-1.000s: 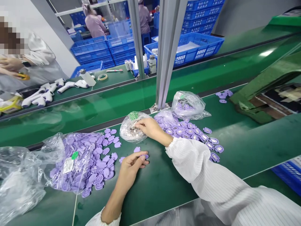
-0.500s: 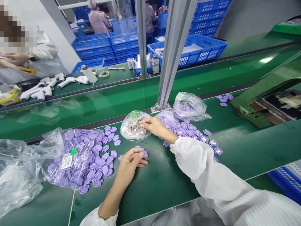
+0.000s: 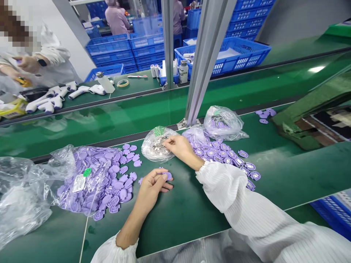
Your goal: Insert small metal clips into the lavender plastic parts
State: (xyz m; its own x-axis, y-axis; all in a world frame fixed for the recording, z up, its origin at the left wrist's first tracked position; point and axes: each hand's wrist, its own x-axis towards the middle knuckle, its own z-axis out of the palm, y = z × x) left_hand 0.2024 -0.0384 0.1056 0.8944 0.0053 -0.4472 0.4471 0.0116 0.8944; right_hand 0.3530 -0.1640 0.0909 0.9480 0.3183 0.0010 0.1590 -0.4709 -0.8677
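Note:
Between the thumb and fingers of my left hand (image 3: 153, 186) is a small purple plastic piece (image 3: 167, 176), held just above the green table. My right hand (image 3: 181, 148) reaches to a clear plastic bag (image 3: 149, 148) of small metal parts (image 3: 159, 144). Its fingers are pinched together at the parts; whether one is between the fingertips is too small to tell. Left of my hands, many purple pieces (image 3: 117, 186) spill from a large clear bag (image 3: 90, 182). By my right forearm lies a pile of purple pieces (image 3: 227, 153) with metal parts set in them.
A metal post (image 3: 204, 62) rises behind the bags. A green machine (image 3: 304, 106) stands at the right, near a few purple pieces (image 3: 264, 115). Across the divider are blue crates (image 3: 227, 60), white handheld devices (image 3: 52, 100) and a co-worker's hands (image 3: 29, 64).
My right fingertips have drawn together over the metal parts. The left hand keeps its purple piece in nearly the same place. The view has shifted slightly.

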